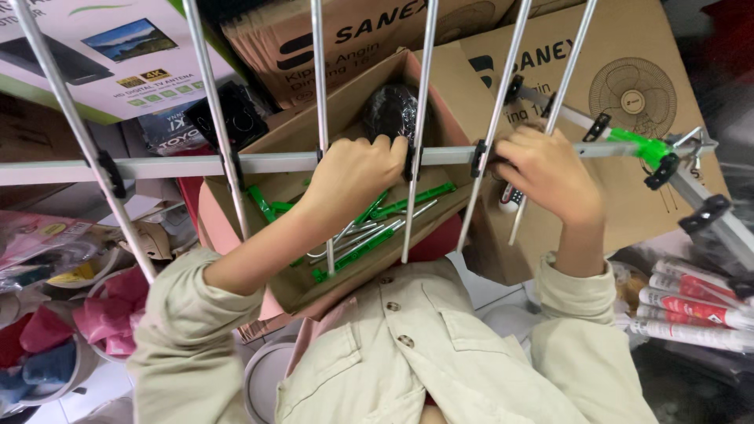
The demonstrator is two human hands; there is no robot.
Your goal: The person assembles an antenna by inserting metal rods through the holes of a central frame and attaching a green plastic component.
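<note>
Head view: a long grey metal boom of an aerial runs across the frame from the left edge to the right, with thin silver rods crossing it at intervals, each held by a small black clip. The left hand sits on the boom near its middle, fingers curled over the top and pressed around the bar, so its grip is closed on the boom. The right hand is further right on the same bar, just beside a black clip; its fingers bend around the boom there, though motion blur hides the fingertips, so how tightly they close cannot be told. A green plastic fitting sits on the boom beyond the right hand, where a second grey arm branches off.

Under the boom, resting against the person's beige jacket, lies an open cardboard box with loose green-tipped rods and a black wrapped bundle inside. Larger cartons stand behind. Red-and-white tubes lie at the right, and pink cloth at the left.
</note>
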